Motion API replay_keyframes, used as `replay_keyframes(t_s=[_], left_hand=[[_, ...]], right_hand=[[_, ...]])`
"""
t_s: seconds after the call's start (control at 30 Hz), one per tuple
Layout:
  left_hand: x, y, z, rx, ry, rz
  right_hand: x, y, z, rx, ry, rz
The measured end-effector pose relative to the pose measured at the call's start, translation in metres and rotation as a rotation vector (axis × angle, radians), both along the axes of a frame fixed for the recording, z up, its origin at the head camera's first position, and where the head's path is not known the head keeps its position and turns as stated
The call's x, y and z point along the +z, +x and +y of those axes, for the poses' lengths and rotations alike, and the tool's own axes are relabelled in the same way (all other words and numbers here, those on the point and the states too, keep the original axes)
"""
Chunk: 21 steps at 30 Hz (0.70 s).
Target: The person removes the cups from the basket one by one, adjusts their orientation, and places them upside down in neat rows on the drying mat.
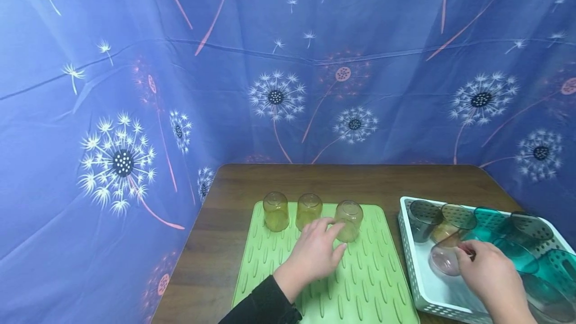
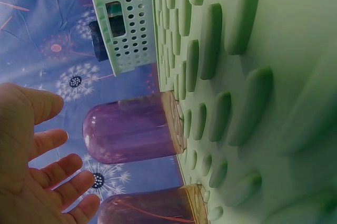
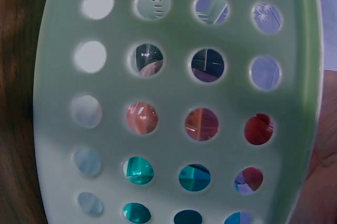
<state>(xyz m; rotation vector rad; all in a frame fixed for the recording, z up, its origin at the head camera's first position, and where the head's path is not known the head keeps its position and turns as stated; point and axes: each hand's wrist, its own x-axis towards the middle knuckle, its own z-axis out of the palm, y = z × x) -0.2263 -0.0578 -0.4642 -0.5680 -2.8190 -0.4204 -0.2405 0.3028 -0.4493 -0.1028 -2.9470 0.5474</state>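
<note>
Three amber-tinted glasses stand upside down in a row along the far edge of a green ridged mat: the left glass (image 1: 275, 212), the middle glass (image 1: 308, 206) and the right glass (image 1: 350, 209). My left hand (image 1: 312, 249) hovers by the right one, thumb and fingers spread; the left wrist view shows this hand (image 2: 31, 155) holding nothing, its fingertips short of the glasses. Inside the white basket (image 1: 416, 281), my right hand (image 1: 492, 274) pinches a pinkish clear glass (image 1: 443, 260) near its rim. The basket wall (image 3: 168, 87) hides most of that grip in the right wrist view.
More glasses fill the basket's back and right side, including a dark grey glass (image 1: 423, 221), an amber glass (image 1: 456, 216) and several teal ones. The green mat (image 1: 351, 289) lies left of the basket on a brown wooden table (image 1: 202, 264). Blue dandelion-print cloth (image 1: 405, 89) hangs behind.
</note>
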Motion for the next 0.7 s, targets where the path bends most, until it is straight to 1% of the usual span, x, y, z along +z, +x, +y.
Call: replay_keyframes(t_s=[0.17, 0.27, 0.5, 0.63, 0.7], left_hand=[[-0.001, 0.0, 0.0, 0.001, -0.008, 0.014], [-0.001, 0.0, 0.0, 0.001, -0.009, 0.007], [0.0, 0.0, 0.001, 0.004, -0.013, -0.012], [0.0, 0.0, 0.001, 0.003, -0.016, -0.012], [0.0, 0.001, 0.0, 0.001, -0.016, -0.012]], right_hand=[[-0.003, 0.002, -0.001, 0.004, -0.002, 0.096], [-0.005, 0.002, -0.001, 0.006, -0.004, 0.123], [-0.005, 0.001, -0.004, -0.002, -0.016, 0.153], [0.003, 0.003, -0.008, -0.034, -0.029, 0.122], [0.008, 0.005, -0.01, -0.064, -0.039, 0.091]])
